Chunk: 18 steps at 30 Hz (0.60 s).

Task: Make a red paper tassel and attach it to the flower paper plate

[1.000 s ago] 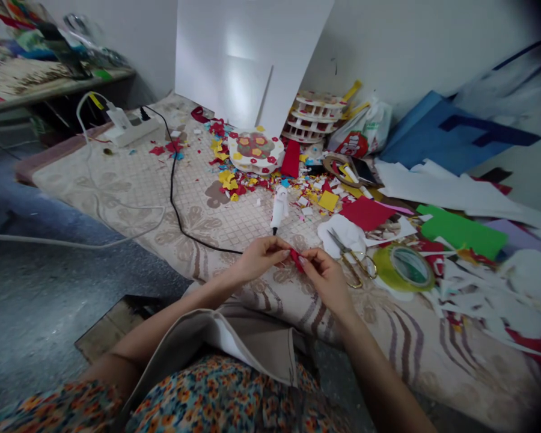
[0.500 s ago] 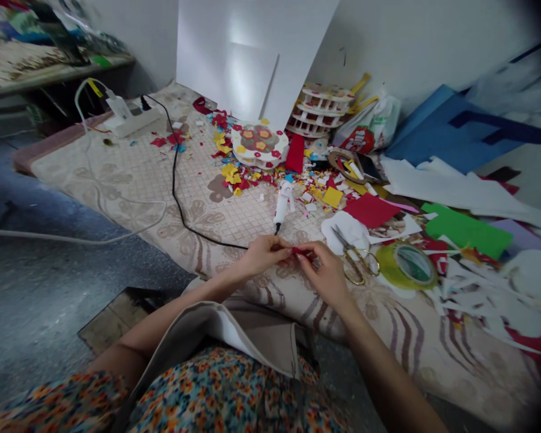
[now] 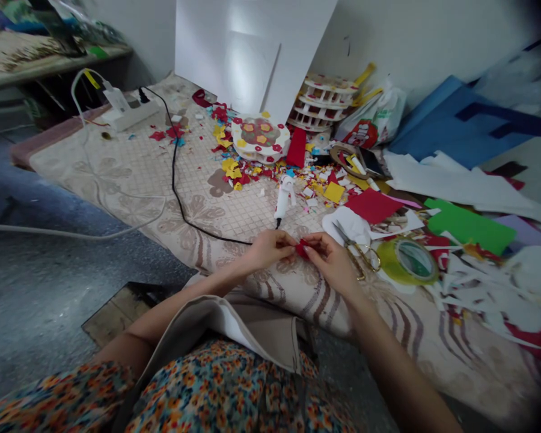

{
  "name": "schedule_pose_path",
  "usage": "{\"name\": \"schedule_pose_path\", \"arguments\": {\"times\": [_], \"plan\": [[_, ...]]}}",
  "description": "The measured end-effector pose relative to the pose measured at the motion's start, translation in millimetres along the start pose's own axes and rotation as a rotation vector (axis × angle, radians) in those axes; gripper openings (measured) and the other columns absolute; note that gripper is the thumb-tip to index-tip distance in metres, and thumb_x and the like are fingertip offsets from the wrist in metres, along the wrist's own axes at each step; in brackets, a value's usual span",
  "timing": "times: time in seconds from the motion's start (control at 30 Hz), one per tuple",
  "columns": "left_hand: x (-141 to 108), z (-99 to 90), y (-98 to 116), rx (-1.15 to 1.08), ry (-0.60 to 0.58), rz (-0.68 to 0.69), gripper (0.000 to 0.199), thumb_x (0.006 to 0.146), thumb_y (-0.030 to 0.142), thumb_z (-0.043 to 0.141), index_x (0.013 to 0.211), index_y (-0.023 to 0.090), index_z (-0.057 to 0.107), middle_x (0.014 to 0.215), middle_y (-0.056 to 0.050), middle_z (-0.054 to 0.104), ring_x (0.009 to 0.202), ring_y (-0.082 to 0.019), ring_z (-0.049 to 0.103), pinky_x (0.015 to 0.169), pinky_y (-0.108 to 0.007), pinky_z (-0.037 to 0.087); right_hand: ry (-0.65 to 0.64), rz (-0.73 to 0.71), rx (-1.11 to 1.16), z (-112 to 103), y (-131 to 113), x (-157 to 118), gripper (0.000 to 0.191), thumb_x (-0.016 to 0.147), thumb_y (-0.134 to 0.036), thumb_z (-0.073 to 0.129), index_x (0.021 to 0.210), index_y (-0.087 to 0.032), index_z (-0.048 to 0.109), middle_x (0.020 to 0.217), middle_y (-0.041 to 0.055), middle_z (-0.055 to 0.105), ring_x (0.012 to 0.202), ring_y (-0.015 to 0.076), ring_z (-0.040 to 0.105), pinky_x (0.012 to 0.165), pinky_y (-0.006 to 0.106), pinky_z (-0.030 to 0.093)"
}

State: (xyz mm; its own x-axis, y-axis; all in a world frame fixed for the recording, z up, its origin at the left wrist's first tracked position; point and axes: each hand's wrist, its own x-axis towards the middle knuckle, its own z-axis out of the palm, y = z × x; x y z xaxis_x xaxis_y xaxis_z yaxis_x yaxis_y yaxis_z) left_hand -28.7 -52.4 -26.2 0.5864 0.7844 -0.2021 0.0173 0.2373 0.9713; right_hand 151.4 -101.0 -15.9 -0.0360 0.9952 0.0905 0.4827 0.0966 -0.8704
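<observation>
Still pinching a small red piece (image 3: pixel 302 249) between the fingertips of the left hand (image 3: pixel 269 249) and the right hand (image 3: pixel 332 258), holding both close together above the near side of the table (image 3: pixel 130 162). Showing more of the red piece than half a second ago, after nearly hiding it between the fingers; now exposing a wider patch beside the right fingertips. Tilting the view slightly further down, yet leaving the white glue gun (image 3: pixel 282 198) in the same spot just beyond the hands. Keeping that glue gun between the hands and the round white ornament (image 3: pixel 261 141) dotted with flowers. Hiding part of the black cord (image 3: pixel 174 174) behind the left hand. Having the gold-handled scissors (image 3: pixel 342 233) just beside the right hand, lying partly across a white paper cutout (image 3: pixel 358 224), and the yellow tape roll (image 3: pixel 390 264) farther right. Facing loose paper scraps (image 3: pixel 232 168) beyond, with a tiered white piece (image 3: pixel 324 99) and a tall white panel (image 3: pixel 243 54) behind.
</observation>
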Motion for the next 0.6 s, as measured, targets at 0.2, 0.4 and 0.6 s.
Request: {"name": "schedule_pose_path", "arguments": {"times": [0.2,0.4,0.6], "plan": [[2.0,1.8,2.6,-0.002,0.026,-0.08,0.007,0.079,0.006,0.057,0.08,0.012,0.06,0.057,0.002,0.065,0.05,-0.01,0.062,0.055,-0.022,0.052,-0.045,0.0,-0.102,-4.0,-1.7,3.8,0.023,0.083,-0.028,0.056,0.105,-0.021,0.059,0.095,0.0061,0.068,0.087,0.02,0.065,0.079,0.036,0.051],[3.6,1.2,0.5,-0.048,0.018,-0.092,0.008,0.078,0.005,0.057,0.081,0.012,0.058,0.058,0.002,0.066,0.052,-0.01,0.064,0.057,-0.024,0.054,-0.061,-0.008,-0.133,-5.5,7.9,8.0,0.025,0.085,-0.027,0.053,0.108,-0.021,0.058,0.092,0.0054,0.068,0.085,0.0205,0.065,0.079,0.037,0.05],[3.1,-0.5,2.4,-0.121,0.014,-0.107,0.012,0.079,0.005,0.057,0.089,0.011,0.054,0.062,0.001,0.067,0.055,-0.011,0.066,0.057,-0.023,0.055,-0.066,-0.02,-0.084,-5.8,13.4,14.2,0.024,0.084,-0.027,0.054,0.107,-0.021,0.058,0.084,0.0031,0.066,0.079,0.0194,0.063,0.075,0.034,0.049]]}}
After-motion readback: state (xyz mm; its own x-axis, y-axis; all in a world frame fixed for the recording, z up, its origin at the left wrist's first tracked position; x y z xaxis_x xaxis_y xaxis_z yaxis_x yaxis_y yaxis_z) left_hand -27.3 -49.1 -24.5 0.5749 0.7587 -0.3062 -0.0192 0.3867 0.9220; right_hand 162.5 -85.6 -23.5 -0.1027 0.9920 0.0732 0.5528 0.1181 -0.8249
